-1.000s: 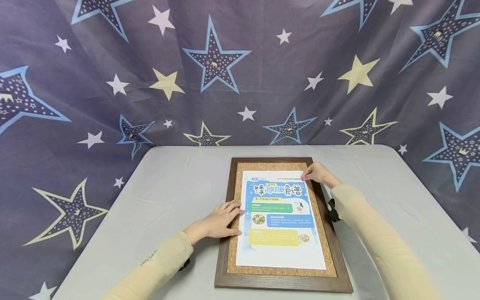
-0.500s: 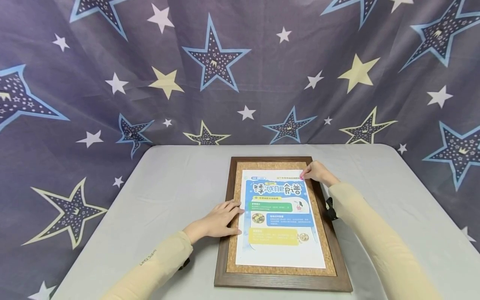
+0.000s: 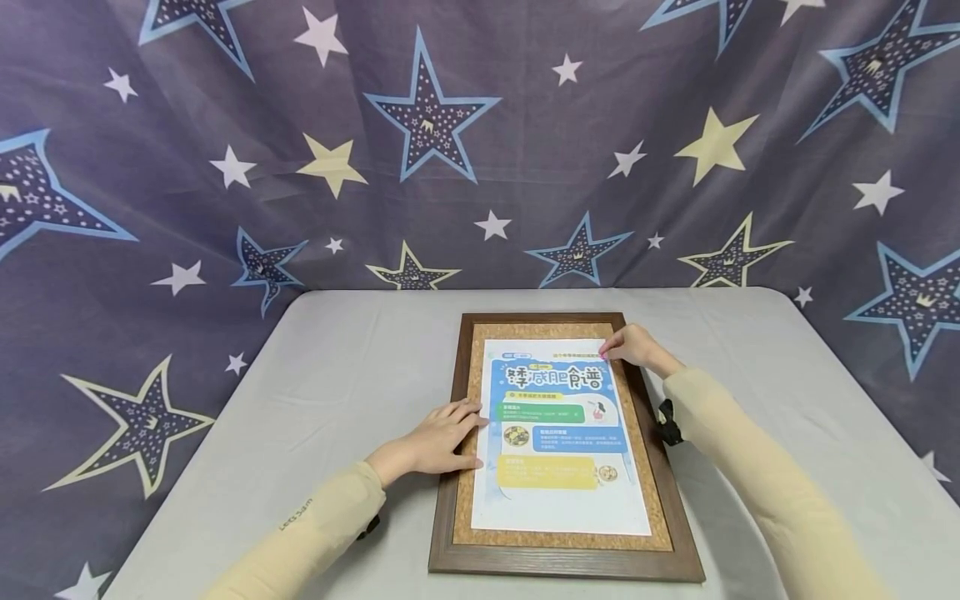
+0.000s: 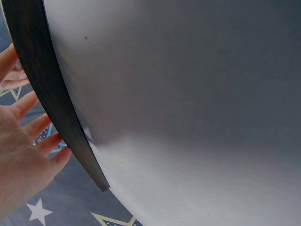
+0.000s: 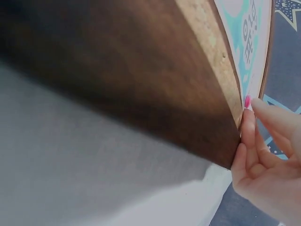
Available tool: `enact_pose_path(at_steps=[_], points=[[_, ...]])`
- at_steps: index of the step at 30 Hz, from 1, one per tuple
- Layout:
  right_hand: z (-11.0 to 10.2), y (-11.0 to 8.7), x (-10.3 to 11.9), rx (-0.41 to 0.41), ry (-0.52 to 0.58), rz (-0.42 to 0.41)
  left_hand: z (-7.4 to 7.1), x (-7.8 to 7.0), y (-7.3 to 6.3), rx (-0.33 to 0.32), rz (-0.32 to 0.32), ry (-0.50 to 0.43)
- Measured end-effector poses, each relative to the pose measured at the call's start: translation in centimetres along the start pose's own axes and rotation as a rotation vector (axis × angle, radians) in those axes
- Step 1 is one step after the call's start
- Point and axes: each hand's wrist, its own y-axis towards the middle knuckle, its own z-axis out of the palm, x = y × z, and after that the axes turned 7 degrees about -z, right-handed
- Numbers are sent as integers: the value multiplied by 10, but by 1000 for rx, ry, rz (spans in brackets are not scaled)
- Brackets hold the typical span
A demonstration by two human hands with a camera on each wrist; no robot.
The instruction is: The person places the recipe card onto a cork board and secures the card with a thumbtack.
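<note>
A printed poster in blue, green and yellow lies flat on a cork board with a dark brown wooden frame. At the poster's top right corner my right hand pinches a small pink push pin between thumb and index finger. Its other fingers are bent beside the frame's edge in the right wrist view. Whether the pin's point is in the cork is hidden. My left hand rests across the left side of the frame, fingers spread, fingertips at the poster's left edge.
The board lies on a table with a grey cloth. Behind and beside the table hangs a dark curtain printed with stars. Each forearm wears a cream sleeve and a black strap.
Both hands, the poster and the board keep their places. My right hand stays at the pink push pin, with only a very slight shift of the right forearm.
</note>
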Motion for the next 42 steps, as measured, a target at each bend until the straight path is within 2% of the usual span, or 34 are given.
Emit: enact_pose_path(at_steps=[2,4,7,9,18,22,26,42], points=[[-8,-15,48,8,1,-12,0,0,0,-1,2,0],[-16,-29,94,24,-15,26,0,0,0,3,-2,0],[-22,-42,124,22,-27,28,0,0,0,2,0,-3],[-23,-45,128,22,-36,46,-1,0,0,5,-1,-3],[-30,-61,128,21,-24,20,-1,-1,0,7,-1,-4],[-34,-70,130,34,-53,16,-1,-1,-1,6,2,-9],[-38,-78,128,44,-99,22,-2,-1,-1,3,8,-8],[-54,-108,123,56,-121,8,-2,0,-1,7,6,-7]])
